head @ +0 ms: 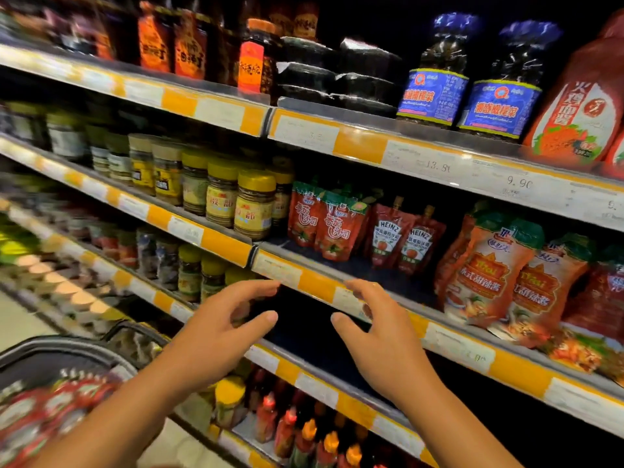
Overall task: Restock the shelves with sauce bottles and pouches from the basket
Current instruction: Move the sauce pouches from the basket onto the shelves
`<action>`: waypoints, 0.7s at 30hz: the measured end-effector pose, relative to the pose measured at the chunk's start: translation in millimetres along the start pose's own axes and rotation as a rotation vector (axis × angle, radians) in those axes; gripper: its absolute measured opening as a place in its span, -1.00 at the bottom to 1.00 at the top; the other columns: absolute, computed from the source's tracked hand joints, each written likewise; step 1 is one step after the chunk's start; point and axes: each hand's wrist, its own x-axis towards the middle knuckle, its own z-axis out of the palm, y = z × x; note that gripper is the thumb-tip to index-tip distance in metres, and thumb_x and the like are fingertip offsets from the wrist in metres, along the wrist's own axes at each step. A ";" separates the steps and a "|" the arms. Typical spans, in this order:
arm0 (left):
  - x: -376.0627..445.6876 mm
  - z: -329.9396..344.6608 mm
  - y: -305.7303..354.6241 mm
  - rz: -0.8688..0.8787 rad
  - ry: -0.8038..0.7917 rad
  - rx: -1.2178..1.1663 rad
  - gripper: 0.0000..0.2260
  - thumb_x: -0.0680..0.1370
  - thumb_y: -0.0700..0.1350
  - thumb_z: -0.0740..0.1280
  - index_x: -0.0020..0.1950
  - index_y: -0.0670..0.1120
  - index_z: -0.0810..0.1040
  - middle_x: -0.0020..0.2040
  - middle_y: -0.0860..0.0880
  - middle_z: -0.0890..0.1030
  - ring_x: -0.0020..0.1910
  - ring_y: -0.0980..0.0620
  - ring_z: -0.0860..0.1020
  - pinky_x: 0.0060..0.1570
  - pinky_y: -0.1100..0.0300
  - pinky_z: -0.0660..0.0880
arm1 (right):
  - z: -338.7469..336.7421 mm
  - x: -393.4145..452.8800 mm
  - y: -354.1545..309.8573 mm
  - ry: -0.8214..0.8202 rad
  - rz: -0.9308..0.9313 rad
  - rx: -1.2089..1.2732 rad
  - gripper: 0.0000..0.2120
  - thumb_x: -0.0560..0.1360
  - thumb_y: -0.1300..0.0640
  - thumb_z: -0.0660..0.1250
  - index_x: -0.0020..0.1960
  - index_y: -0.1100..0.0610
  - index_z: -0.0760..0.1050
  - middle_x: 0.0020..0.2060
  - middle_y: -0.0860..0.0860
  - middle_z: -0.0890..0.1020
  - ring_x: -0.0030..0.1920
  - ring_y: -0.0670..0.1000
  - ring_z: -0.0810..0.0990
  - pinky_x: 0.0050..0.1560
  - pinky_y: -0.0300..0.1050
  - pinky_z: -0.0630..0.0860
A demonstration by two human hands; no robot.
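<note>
Both grips hold nothing, left hand [216, 336] and right hand [388, 342] spread loosely before the shelf [314, 282], above the basket [67, 352].

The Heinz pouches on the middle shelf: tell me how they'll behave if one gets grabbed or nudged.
The Heinz pouches look like soft foil with a spout on top, so one would probably flex and sag when gripped. They stand on narrow bases and lean a little, so a nudge could likely tip one over. The glossy film may be somewhat slippery.
</note>
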 end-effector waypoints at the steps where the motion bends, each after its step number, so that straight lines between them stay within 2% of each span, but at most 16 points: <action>1: -19.3 -11.3 -9.7 -0.036 0.026 -0.003 -0.54 0.53 0.35 0.32 0.43 0.45 0.41 0.39 0.48 0.43 0.39 0.38 0.40 0.33 0.11 0.41 | 12.0 -3.5 -6.9 -0.031 -0.006 0.009 -0.45 0.61 -0.22 0.30 0.56 -0.25 0.24 0.51 -0.33 0.29 0.48 -0.19 0.31 0.42 -0.11 0.39; 3: -58.9 -34.1 -27.2 -0.092 0.099 0.011 -0.53 0.52 0.38 0.33 0.44 0.44 0.42 0.40 0.48 0.42 0.38 0.38 0.40 0.31 0.10 0.41 | 39.0 -9.7 -22.2 -0.110 -0.039 0.027 -0.44 0.61 -0.23 0.29 0.56 -0.25 0.23 0.52 -0.33 0.26 0.51 -0.17 0.26 0.47 -0.07 0.33; 5: -99.3 -57.6 -43.5 -0.147 0.182 0.025 -0.57 0.53 0.29 0.39 0.40 0.40 0.48 0.37 0.42 0.50 0.35 0.38 0.46 0.30 0.12 0.43 | 69.6 -14.5 -39.6 -0.189 -0.081 0.054 -0.45 0.61 -0.22 0.30 0.55 -0.25 0.23 0.47 -0.34 0.29 0.41 -0.23 0.29 0.36 -0.18 0.32; 8: -159.3 -93.1 -68.1 -0.249 0.285 0.070 -0.64 0.55 0.15 0.47 0.35 0.29 0.57 0.31 0.34 0.58 0.33 0.33 0.51 0.32 0.10 0.46 | 119.9 -21.8 -69.4 -0.300 -0.131 0.065 -0.45 0.60 -0.20 0.32 0.55 -0.21 0.26 0.44 -0.30 0.34 0.34 -0.22 0.37 0.28 -0.17 0.37; 10: -200.9 -118.1 -85.3 -0.337 0.343 0.113 -0.66 0.57 0.11 0.46 0.33 0.30 0.58 0.31 0.35 0.58 0.32 0.36 0.51 0.31 0.12 0.45 | 155.0 -26.9 -89.8 -0.376 -0.174 0.055 -0.43 0.61 -0.19 0.32 0.57 -0.17 0.26 0.49 -0.26 0.34 0.42 -0.13 0.40 0.36 -0.08 0.43; 13: -257.2 -150.1 -108.5 -0.468 0.407 0.154 -0.67 0.58 0.14 0.41 0.32 0.40 0.53 0.31 0.42 0.54 0.29 0.47 0.45 0.28 0.19 0.42 | 204.0 -35.2 -119.9 -0.517 -0.221 0.057 -0.40 0.62 -0.18 0.31 0.60 -0.12 0.23 0.55 -0.18 0.32 0.51 -0.08 0.33 0.48 -0.02 0.36; 15: -287.3 -166.7 -122.5 -0.539 0.482 0.175 -0.70 0.56 0.18 0.39 0.29 0.39 0.55 0.26 0.39 0.59 0.26 0.42 0.50 0.25 0.17 0.47 | 234.0 -40.1 -139.5 -0.600 -0.260 0.040 -0.39 0.63 -0.17 0.31 0.61 -0.08 0.22 0.56 -0.15 0.32 0.52 -0.07 0.31 0.49 -0.05 0.33; 17: -310.6 -180.7 -138.6 -0.608 0.600 0.157 -0.78 0.59 0.13 0.42 0.23 0.33 0.61 0.18 0.32 0.66 0.22 0.27 0.60 0.25 0.05 0.53 | 260.8 -44.1 -157.7 -0.661 -0.289 0.027 -0.37 0.63 -0.17 0.32 0.62 -0.05 0.21 0.57 -0.12 0.32 0.54 -0.05 0.30 0.51 -0.04 0.31; 19: -331.0 -191.4 -155.6 -0.690 0.746 0.129 -0.85 0.59 0.12 0.45 0.14 0.32 0.65 0.06 0.30 0.70 0.09 0.22 0.66 0.14 0.02 0.60 | 284.8 -47.5 -174.8 -0.722 -0.299 0.032 -0.35 0.63 -0.16 0.32 0.63 -0.02 0.20 0.58 -0.09 0.31 0.55 -0.03 0.29 0.52 -0.01 0.30; 21: -347.3 -197.3 -171.4 -0.757 0.845 0.137 -0.89 0.59 0.11 0.45 0.07 0.33 0.65 0.00 0.37 0.67 0.00 0.30 0.66 -0.04 0.16 0.60 | 308.3 -49.4 -190.7 -0.778 -0.308 0.037 -0.37 0.63 -0.12 0.32 0.62 0.01 0.22 0.57 -0.07 0.32 0.56 0.00 0.29 0.51 -0.03 0.30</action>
